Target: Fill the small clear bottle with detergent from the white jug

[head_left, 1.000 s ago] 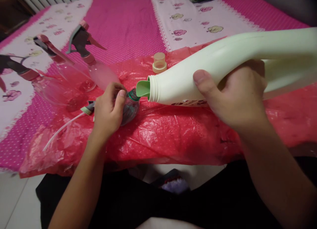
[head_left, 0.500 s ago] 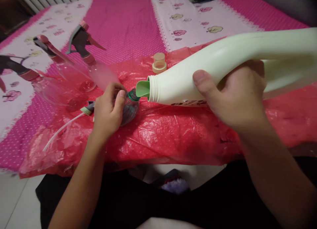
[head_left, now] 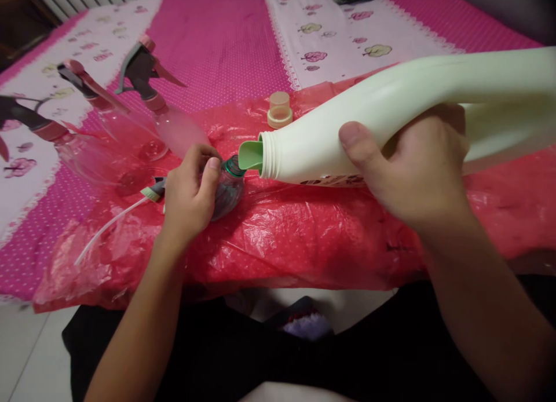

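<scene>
My left hand [head_left: 191,190] is closed on a small clear bottle [head_left: 229,194] with a green threaded neck, which it partly hides. In my right hand [head_left: 412,164] is a large pale-green detergent jug [head_left: 330,127], tipped over sideways with its mouth towards the left. The jug's green pouring spout [head_left: 251,155] meets the open neck of the bottle; whether liquid is running I cannot make out. Beside my left hand lies a spray head [head_left: 157,189] with a green collar and a long white tube [head_left: 108,227].
Three clear spray bottles with dark and pink trigger heads stand at the left, the nearest to my hand being this spray bottle [head_left: 178,127]. A yellowish cap [head_left: 279,110] sits behind the jug's mouth. Red plastic sheeting [head_left: 278,240] covers the front of the pink patterned bedspread [head_left: 217,48].
</scene>
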A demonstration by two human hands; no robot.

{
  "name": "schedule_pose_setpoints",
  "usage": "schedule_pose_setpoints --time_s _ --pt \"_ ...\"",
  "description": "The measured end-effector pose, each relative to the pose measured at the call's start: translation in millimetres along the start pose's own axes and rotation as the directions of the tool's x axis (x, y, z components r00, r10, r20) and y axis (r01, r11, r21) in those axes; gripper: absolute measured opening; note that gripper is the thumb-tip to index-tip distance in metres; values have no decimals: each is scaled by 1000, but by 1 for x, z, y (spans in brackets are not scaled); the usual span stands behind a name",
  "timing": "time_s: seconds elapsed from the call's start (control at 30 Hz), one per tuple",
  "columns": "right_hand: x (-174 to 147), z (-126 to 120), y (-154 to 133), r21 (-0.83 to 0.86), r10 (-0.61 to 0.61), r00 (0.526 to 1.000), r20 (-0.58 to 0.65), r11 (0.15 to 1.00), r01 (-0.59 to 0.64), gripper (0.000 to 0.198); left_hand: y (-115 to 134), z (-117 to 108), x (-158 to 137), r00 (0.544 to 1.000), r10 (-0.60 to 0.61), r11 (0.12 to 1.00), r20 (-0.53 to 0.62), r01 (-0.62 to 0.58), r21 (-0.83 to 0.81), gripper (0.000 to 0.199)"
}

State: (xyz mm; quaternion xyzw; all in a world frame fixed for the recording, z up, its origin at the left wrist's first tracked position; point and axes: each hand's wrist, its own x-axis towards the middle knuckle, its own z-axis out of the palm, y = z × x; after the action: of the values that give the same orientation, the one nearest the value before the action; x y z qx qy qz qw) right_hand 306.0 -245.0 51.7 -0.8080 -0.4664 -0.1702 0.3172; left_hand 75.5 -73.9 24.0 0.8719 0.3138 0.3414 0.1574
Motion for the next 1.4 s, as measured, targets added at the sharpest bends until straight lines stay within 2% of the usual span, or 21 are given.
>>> schedule_pose_setpoints --time_s 0.27,0.53,0.83,1.4 --pt "-1 2 -1 23 -12 999 -46 1000 13 88 3 -2 0 999 -39 999 29 39 5 32" --pt "0 0 -2 21 0 1000 -31 1000 1 97 2 -1 -1 999 -38 999 25 38 -2 31" --pt "-1 2 0 35 -5 999 -53 999 7 83 1 -1 -1 999 -26 1000 19 26 3 28" --pt "0 1 -1 30 9 999 -40 1000 -8 89 1 -1 -1 999 -34 999 26 34 0 30"
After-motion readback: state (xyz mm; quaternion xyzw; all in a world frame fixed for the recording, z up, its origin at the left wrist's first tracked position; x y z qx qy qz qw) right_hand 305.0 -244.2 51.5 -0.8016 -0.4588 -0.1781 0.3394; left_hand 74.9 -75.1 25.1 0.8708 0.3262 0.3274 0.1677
